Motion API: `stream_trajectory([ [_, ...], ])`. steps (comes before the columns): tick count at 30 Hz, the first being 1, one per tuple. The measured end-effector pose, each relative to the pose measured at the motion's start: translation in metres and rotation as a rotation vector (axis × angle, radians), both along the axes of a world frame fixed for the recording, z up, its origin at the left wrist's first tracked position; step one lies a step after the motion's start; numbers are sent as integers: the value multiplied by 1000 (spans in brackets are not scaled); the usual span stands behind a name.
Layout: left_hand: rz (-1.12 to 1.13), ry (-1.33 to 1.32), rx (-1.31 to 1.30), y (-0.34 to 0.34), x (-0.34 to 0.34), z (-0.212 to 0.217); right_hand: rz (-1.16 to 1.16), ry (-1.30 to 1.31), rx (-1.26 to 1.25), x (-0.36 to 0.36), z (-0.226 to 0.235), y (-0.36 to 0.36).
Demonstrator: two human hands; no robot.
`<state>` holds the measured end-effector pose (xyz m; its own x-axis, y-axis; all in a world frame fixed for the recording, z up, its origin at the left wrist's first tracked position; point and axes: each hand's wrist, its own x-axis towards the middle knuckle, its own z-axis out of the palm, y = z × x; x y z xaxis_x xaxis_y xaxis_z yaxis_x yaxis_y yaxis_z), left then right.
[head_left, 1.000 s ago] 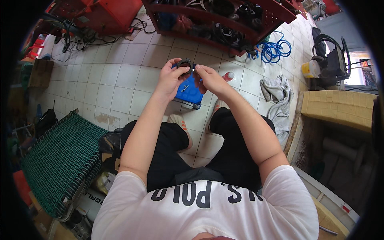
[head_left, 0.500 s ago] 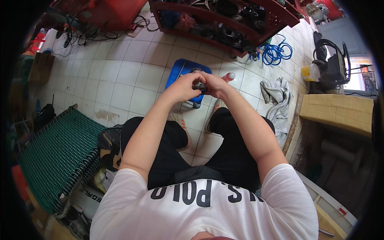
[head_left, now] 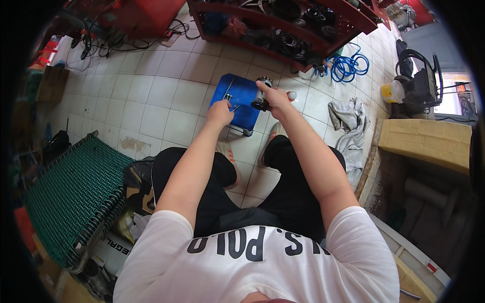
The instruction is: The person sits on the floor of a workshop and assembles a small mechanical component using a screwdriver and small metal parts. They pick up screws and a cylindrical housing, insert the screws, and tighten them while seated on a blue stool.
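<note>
In my right hand (head_left: 278,99) is a metal hub (head_left: 261,93), silvery in the middle, with a toothed ring at its far end and a black round end nearer me. The fingers and thumb wrap its right side, over the right edge of a low blue stool (head_left: 243,88). My left hand (head_left: 220,113) is at the stool's left front with its fingers curled together. Small metal pieces like bolts (head_left: 229,97) show just beyond its fingertips. Whatever it grips is hidden. A long thin rod (head_left: 230,86) and a small metal piece (head_left: 236,107) lie on the stool top.
Right of the stool stands a bottle (head_left: 292,95). A red metal rack (head_left: 242,10) full of parts is ahead, with a coiled blue hose (head_left: 348,65) beside it. A grey cloth (head_left: 348,121) lies on the tiles. A green woven seat (head_left: 76,187) is at left, a cardboard box (head_left: 424,141) at right.
My hands were together over the stool and have parted. The left moved down and left to the small metal pieces; the right drew the hub to the right, bringing it into clear view.
</note>
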<state>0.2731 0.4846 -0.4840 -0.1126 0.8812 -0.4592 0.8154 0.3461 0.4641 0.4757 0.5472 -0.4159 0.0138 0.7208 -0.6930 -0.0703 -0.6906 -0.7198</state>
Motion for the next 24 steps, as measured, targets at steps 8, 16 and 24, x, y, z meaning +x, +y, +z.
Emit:
stream_trajectory([
  [8,-97,115,46,13,13,-36,-51,101,118,7,-2,23],
  [16,-81,80,149,7,9,-61,-57,186,62,7,13,23],
  [24,32,42,68,15,8,-20,325,-628,272,10,-48,1],
])
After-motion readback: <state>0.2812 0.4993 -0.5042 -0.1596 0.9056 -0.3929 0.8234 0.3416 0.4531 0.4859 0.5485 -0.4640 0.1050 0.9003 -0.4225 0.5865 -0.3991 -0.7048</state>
